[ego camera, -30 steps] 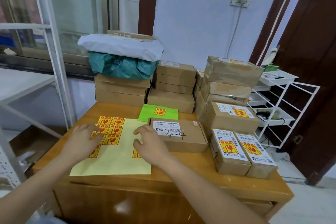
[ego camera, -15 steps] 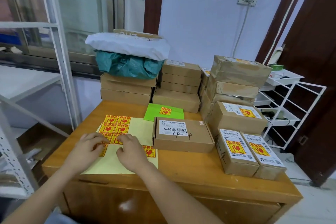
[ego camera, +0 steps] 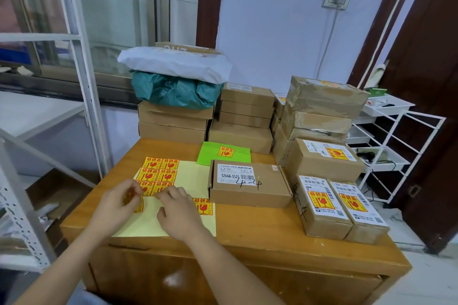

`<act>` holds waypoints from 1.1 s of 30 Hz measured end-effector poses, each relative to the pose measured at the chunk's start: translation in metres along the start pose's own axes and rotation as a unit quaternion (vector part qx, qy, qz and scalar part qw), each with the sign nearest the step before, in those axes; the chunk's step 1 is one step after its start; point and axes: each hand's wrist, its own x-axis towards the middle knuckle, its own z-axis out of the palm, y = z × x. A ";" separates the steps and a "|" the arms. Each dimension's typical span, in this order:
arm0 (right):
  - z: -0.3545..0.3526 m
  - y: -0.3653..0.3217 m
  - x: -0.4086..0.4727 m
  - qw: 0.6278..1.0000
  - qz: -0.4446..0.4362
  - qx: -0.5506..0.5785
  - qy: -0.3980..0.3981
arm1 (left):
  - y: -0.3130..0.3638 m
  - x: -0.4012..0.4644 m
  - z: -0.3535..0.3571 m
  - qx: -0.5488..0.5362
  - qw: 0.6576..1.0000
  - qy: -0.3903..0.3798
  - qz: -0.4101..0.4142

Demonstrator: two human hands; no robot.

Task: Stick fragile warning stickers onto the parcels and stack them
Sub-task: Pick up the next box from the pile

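My left hand (ego camera: 116, 202) pinches a yellow-and-red fragile sticker (ego camera: 135, 202) between thumb and fingertips, lifting it, curled, off the pale yellow backing sheet (ego camera: 190, 176) that lies flat on the wooden desk (ego camera: 260, 228). My right hand (ego camera: 177, 213) rests just to the right of it, palm down on the sheet, fingers loosely bent and pressing the paper, holding nothing.

Just beyond my fingertips, a block of unused stickers (ego camera: 159, 173) remains on the sheet's far left corner. One lone sticker (ego camera: 203, 206) sits on the sheet immediately right of my right hand.

Farther right and slightly ahead of my right hand lies a flat cardboard parcel (ego camera: 250, 183) with a white barcode label and a handwritten mark, carrying no fragile sticker on its visible top. Beyond it lies a green sheet (ego camera: 224, 153) with a single sticker on it.

Well to the right of my hands, two small parcels (ego camera: 342, 208) stand side by side, each with a fragile sticker on top; a larger stickered box (ego camera: 324, 158) sits behind them. Stacks of brown boxes (ego camera: 245, 116) line the far edge of the desk, and a white mailer bag (ego camera: 176, 63) rests on a green bag (ego camera: 176, 90) atop the far left stack.
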 end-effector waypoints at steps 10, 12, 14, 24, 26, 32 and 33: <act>-0.007 -0.004 0.002 0.983 0.047 0.175 0.034 | 0.027 -0.001 -0.006 -0.073 0.996 -0.027 0.033; -0.009 -0.005 0.000 0.976 0.053 0.207 0.048 | 0.037 -0.001 -0.002 -0.083 0.996 -0.029 0.032; -0.012 -0.004 -0.003 0.970 0.055 0.222 0.078 | 0.047 0.002 0.001 -0.102 0.994 -0.031 0.034; -0.090 0.049 -0.019 0.953 0.057 0.232 0.187 | 0.112 0.030 0.035 -0.195 0.980 -0.033 0.032; -0.110 0.067 -0.024 0.956 0.066 0.222 0.179 | 0.131 0.037 0.048 -0.203 0.978 -0.041 0.036; -0.152 0.122 -0.040 0.957 0.141 0.193 0.167 | 0.172 0.071 0.108 -0.164 0.982 -0.096 0.020; -0.156 0.131 -0.043 0.957 0.159 0.185 0.158 | 0.175 0.076 0.120 -0.152 0.983 -0.106 0.020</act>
